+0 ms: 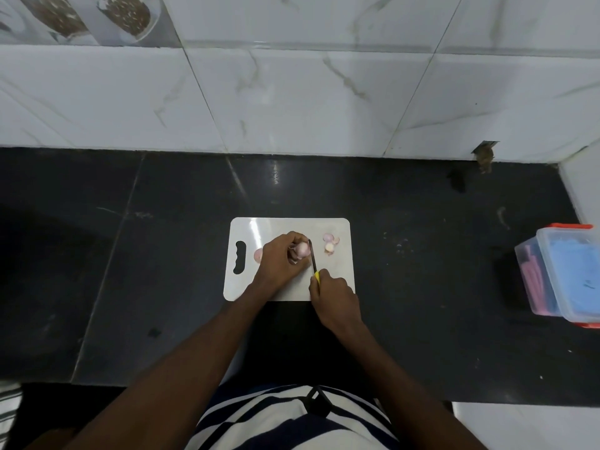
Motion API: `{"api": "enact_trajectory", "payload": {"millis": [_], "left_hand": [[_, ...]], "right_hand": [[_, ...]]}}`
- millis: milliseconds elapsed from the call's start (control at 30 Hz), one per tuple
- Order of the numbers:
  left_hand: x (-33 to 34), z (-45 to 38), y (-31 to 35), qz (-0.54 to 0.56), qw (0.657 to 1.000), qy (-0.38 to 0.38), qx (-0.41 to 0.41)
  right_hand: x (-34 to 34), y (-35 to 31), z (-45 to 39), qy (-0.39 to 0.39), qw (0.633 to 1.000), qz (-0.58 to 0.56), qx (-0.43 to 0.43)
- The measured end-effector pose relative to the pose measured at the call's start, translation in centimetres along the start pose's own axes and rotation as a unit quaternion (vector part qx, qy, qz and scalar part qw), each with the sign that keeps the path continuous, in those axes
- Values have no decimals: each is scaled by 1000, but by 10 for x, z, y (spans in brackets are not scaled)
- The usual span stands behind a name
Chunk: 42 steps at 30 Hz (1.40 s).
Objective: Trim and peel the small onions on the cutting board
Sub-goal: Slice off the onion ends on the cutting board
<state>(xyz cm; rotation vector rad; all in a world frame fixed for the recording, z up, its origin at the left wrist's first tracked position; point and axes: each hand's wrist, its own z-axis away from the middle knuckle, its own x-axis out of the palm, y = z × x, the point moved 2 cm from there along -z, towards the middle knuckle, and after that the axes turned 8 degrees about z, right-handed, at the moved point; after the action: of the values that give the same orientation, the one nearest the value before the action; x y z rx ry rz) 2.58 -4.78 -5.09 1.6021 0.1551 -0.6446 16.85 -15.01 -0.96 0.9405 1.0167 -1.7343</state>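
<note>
Knife at the onion's end, fingers close by.

The left hand (281, 258) pinches a small onion (302, 249) against the board (341, 280); the right hand (334, 295) grips the knife (312, 258), its blade touching the onion's right end. The round onion could roll, letting the blade slip toward the fingertips. It looks pale pink and glossy; trimmings (330, 243) lie just right.

At the bottom centre of the frame, the person wore a navy-and-white striped shirt (285, 417) with a small black strap clip (317, 405); both forearms were bare.
</note>
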Motion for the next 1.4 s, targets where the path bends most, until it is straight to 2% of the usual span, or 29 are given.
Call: {"api": "enact_trajectory", "payload": {"millis": [333,600,800,1033,1267,1400], "left_hand": [[-1,3,-6,16,999,35,-6],[-4,6,-8,6,998,58,-20],[0,3,-10,41,998,43,-14],[-3,0,-12,41,998,34,-16],[-4,-1,-12,58,997,34,-32],[-4,0,-15,61,997,39,-41]], "right_hand": [[1,-2,-7,12,1000,15,-8],[5,-11,-8,7,997,78,-16],[6,-15,-18,-23,994,108,-19],[8,-10,-14,-2,992,116,-38],[8,-14,-38,-22,993,111,-37],[10,-11,-21,-5,992,119,-35]]}}
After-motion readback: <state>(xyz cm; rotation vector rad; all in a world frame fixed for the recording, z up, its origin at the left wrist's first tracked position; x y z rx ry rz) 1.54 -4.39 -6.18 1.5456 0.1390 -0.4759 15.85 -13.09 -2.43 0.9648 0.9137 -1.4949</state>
